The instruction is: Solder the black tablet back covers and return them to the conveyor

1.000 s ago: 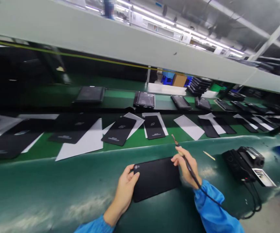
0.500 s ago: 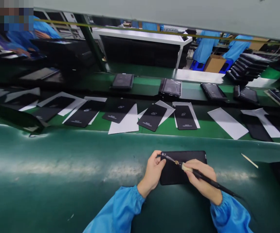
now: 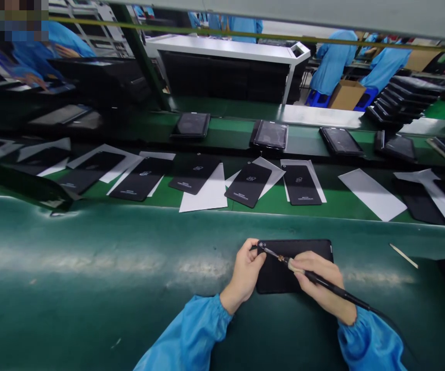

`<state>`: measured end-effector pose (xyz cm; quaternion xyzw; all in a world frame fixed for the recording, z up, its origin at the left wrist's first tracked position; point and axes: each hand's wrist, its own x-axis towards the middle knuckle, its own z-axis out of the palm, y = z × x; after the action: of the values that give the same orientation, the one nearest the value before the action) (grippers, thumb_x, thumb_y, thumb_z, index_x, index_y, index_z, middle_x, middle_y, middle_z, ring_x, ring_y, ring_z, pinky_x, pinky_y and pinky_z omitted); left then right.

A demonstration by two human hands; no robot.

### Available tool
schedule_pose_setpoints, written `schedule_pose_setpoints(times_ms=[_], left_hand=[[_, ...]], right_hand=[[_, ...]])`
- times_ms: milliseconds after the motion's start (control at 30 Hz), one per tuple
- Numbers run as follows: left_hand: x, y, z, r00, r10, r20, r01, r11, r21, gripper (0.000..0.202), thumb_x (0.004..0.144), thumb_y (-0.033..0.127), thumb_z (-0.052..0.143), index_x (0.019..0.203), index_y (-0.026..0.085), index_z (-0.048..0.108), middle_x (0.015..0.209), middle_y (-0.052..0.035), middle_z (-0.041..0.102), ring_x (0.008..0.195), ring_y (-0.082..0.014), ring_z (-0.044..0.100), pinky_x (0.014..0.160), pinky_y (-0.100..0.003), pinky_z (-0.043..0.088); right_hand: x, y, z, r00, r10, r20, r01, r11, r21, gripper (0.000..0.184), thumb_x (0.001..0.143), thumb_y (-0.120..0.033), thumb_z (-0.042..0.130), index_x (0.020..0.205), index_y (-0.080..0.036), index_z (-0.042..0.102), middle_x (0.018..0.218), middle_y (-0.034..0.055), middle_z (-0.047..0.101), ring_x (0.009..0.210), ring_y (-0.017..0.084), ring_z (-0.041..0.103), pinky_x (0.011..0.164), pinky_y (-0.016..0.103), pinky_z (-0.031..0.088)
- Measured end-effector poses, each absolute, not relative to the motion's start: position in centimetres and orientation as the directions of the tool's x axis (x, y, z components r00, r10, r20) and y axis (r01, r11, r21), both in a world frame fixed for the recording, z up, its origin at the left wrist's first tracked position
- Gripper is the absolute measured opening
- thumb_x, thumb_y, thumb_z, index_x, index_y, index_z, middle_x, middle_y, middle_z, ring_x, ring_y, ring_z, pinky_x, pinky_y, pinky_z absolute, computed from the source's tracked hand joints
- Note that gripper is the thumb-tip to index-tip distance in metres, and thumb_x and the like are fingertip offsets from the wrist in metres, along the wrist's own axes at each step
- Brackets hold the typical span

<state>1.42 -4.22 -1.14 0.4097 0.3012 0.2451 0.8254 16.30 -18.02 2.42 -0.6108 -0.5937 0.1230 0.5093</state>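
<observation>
A black tablet (image 3: 276,275) lies flat on the green mat in front of me, its long side running left to right. My left hand (image 3: 246,270) grips its upper left corner between thumb and fingers. In my right hand (image 3: 321,281) is a soldering iron (image 3: 315,279), held like a pen with its black cord trailing to the lower right. The iron's metal tip reaches a small round camera spot at that same corner, close to my left thumb. Whether the tip touches it I cannot tell.
Beyond the mat, a green conveyor belt (image 3: 160,202) carries several black back covers (image 3: 249,185) on white sheets (image 3: 373,193). Wrapped tablets (image 3: 271,135) stand on a raised ledge behind. A thin wooden stick (image 3: 403,255) lies to the right. Co-workers in blue sit farther off.
The covers on the belt and the wooden stick appear shifted slightly right in view. My hands, the iron and the tablet hold nearly the same pose.
</observation>
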Motion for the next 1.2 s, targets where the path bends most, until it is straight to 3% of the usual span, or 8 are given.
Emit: schedule_pose_setpoints(times_ms=[467, 1200], left_hand=[[1.3, -4.2, -1.1, 0.707, 0.645, -0.291, -0.154, 0.541, 0.827, 0.030, 0.079, 0.028, 0.074, 0.096, 0.021, 0.051, 0.070, 0.0018, 0.070, 0.056, -0.0114, 0.062, 0.055, -0.020, 0.046], [1.5, -4.3, -0.7, 0.699, 0.639, -0.321, -0.135, 0.558, 0.819, 0.029, 0.077, 0.027, 0.075, 0.095, 0.019, 0.053, 0.071, 0.0007, 0.070, 0.057, -0.0112, 0.062, 0.056, -0.020, 0.047]], right_hand=[[17.7, -17.7, 3.5, 0.279, 0.870, 0.407, 0.555, 0.200, -0.807, 0.019, 0.092, -0.015, 0.064, 0.105, -0.023, 0.075, 0.094, 0.0081, 0.073, 0.085, 0.020, 0.071, 0.075, 0.032, 0.058], [18.2, -16.7, 3.9, 0.266, 0.870, 0.415, 0.547, 0.218, -0.808, 0.020, 0.090, -0.012, 0.067, 0.104, -0.023, 0.075, 0.094, 0.0053, 0.074, 0.084, 0.017, 0.072, 0.076, 0.028, 0.058]])
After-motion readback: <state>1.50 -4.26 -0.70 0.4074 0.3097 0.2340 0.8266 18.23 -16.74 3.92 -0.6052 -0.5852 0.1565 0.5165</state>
